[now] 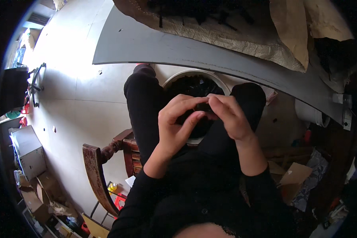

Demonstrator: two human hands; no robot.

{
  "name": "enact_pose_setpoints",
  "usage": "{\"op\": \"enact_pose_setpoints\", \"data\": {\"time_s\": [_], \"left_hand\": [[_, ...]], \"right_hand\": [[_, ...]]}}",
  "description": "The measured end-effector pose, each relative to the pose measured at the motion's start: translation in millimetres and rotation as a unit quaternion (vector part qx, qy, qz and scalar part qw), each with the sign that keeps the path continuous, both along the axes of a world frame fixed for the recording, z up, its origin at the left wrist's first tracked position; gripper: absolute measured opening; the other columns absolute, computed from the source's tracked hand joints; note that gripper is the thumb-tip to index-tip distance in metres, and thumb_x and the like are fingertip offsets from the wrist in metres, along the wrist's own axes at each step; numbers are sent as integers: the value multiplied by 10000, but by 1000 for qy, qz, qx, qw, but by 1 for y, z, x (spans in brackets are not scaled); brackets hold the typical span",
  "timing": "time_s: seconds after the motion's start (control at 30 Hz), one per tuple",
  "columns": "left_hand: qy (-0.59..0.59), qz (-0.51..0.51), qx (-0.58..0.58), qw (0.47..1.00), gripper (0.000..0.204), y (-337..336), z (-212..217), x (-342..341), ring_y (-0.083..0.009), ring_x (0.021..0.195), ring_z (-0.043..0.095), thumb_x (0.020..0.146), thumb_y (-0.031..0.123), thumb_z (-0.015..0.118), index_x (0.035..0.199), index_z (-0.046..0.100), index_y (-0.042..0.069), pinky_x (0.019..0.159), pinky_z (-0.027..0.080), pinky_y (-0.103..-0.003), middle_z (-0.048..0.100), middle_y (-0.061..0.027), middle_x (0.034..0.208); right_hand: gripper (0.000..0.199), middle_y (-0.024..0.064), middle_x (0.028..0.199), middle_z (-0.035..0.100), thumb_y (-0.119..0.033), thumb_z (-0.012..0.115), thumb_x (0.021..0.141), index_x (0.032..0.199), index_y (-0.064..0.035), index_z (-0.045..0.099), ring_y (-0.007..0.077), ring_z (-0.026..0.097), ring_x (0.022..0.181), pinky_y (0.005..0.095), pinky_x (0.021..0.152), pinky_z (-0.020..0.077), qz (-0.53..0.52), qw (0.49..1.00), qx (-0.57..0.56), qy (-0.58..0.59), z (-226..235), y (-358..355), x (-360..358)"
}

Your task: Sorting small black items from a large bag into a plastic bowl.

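My left hand (pixel 177 122) and my right hand (pixel 232 119) meet in front of me above my lap. Both are closed, fingertips together, around a small dark piece (pixel 203 107). Fingers cover most of it, so its kind cannot be made out. Below and beyond my hands, between my knees, stands a round pale bucket (pixel 174 77) holding many small black parts (pixel 192 85). My hands hide part of the bucket.
A grey tabletop (pixel 154 45) crosses ahead, carrying an open woven sack (pixel 242 43) with black parts in it. A wooden chair armrest (pixel 94 166) is at my left. Cardboard boxes (pixel 39 194) sit at lower left, and cardboard (pixel 294 180) lies at right.
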State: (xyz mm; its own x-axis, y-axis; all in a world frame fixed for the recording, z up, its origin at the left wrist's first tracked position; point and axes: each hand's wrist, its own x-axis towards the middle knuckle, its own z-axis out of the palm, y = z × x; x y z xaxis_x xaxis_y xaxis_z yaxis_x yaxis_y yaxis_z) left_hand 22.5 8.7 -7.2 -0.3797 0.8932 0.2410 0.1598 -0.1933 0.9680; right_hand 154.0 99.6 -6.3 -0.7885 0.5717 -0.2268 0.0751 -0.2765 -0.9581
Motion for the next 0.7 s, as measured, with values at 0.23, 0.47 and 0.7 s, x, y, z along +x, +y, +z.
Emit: {"op": "enact_pose_setpoints", "data": {"time_s": [0.23,0.47,0.7], "left_hand": [[-75,-7,-18,997,165,-1,-3,18,-84,660,481,806,38,575,956,526,-8,604,387,-202,527,-43,820],[-73,-21,25,997,141,0,-20,10,-150,609,485,804,32,535,938,520,-7,578,384,-212,516,-65,787],[119,58,-51,990,456,0,-10,15,-244,719,543,657,-12,639,1091,513,43,629,465,-297,549,-109,810]], "right_hand": [[317,81,568,453,-174,401,916,648,-27,483,248,448,548,362,568,330,-199,898,391,-26,-12,-25,-19],[260,78,666,500,-238,451,879,717,-49,527,255,483,623,383,645,365,-173,810,557,-52,-17,-21,-16],[179,61,629,560,-183,643,790,802,-30,551,173,565,526,278,477,437,-131,915,363,-115,5,-20,-7]]}}
